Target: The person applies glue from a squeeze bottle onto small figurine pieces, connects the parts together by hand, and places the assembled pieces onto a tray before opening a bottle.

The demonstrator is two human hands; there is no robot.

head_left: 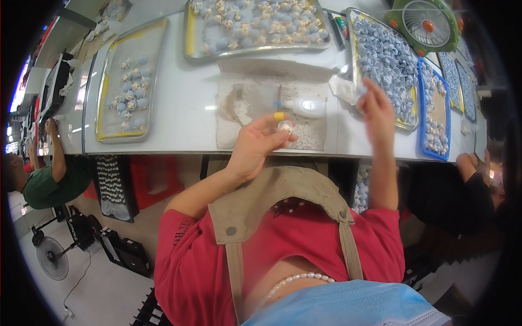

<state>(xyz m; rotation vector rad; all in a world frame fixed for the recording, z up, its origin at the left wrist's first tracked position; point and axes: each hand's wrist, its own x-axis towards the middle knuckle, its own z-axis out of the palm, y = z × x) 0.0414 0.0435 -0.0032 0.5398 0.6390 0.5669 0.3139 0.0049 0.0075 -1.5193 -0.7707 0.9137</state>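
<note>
My left hand (255, 142) is closed, pinching a small cream-and-white figure piece (285, 127) between thumb and fingers over the near edge of the work mat. A yellow band (279, 116) is wrapped round one of its fingers. My right hand (377, 108) is raised beside a metal tray of small blue shell-like parts (385, 57). Its fingers are drawn together and slightly blurred; what they hold, if anything, is too small to make out. A white squeeze bottle with a blue tip (308, 106) lies on the stained paper mat (234, 130), just beyond my left hand.
Trays of blue-and-cream figures stand at the far middle (187, 32) and left (103, 100). A blue tray (422, 130) and a green fan (424, 24) are to the right. Crumpled white tissue (343, 89) lies near my right hand. Other people sit at both sides.
</note>
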